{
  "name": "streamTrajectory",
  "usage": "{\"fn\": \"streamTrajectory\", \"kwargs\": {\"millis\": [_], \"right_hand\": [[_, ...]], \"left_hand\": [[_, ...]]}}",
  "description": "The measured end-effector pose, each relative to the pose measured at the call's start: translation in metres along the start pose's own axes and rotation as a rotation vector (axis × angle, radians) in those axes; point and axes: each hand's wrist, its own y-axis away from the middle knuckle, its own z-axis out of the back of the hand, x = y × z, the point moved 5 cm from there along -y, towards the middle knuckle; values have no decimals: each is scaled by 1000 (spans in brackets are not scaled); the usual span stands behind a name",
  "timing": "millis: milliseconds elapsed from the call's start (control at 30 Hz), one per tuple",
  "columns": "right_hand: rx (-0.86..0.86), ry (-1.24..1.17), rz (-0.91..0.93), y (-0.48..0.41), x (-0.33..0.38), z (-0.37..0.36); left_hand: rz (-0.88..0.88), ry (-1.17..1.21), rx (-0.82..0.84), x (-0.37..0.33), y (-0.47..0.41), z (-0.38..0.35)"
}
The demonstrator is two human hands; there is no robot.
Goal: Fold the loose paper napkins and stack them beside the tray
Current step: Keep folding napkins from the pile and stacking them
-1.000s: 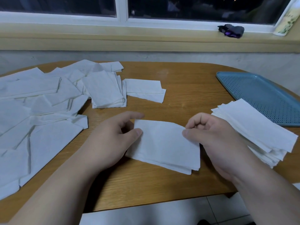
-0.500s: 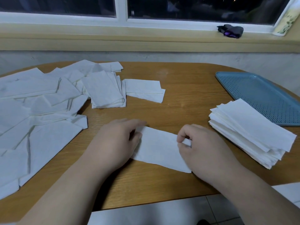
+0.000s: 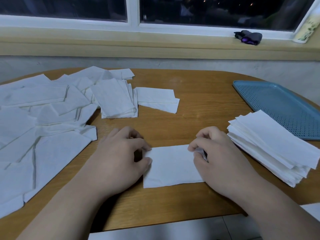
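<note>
Both hands sit low over the wooden table (image 3: 199, 111), knuckles up, forearms reaching in from the near edge. The left hand (image 3: 123, 157) has its fingers curled, thumb and fingertips pinching the left end of a folded napkin (image 3: 171, 168). The right hand (image 3: 222, 159) curls round the napkin's right end, with paper bunched under its fingers. The napkin lies flat between them. To its right a stack of folded napkins (image 3: 271, 146) stands just beside the blue tray (image 3: 280, 103). Loose napkins (image 3: 45, 118) cover the table's left side.

I see a white napkin (image 3: 171, 167), a white stack (image 3: 270, 144), a wood-grained brown tabletop (image 3: 199, 110), a blue tray (image 3: 280, 104) dotted with holes, and a yellow sill (image 3: 121, 44).
</note>
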Motion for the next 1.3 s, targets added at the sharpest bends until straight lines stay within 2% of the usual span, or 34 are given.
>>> {"fn": "streamTrajectory", "kwargs": {"millis": [267,500,767,1133,1300], "right_hand": [[-71,-118,-22,-57,17,10],[37,103,-2,-161,33,-7],[134,158,-39,-209,27,-31],[21,226,21,-214,22,-25],[-129,146,8,-197,23,7]], "left_hand": [[63,129,-67,7,-10,10],[124,185,-118,20,-21,14],[140,242,-109,25,-30,11],[142,268,-84,24,-29,11],[150,260,-101,24,-29,13]]}}
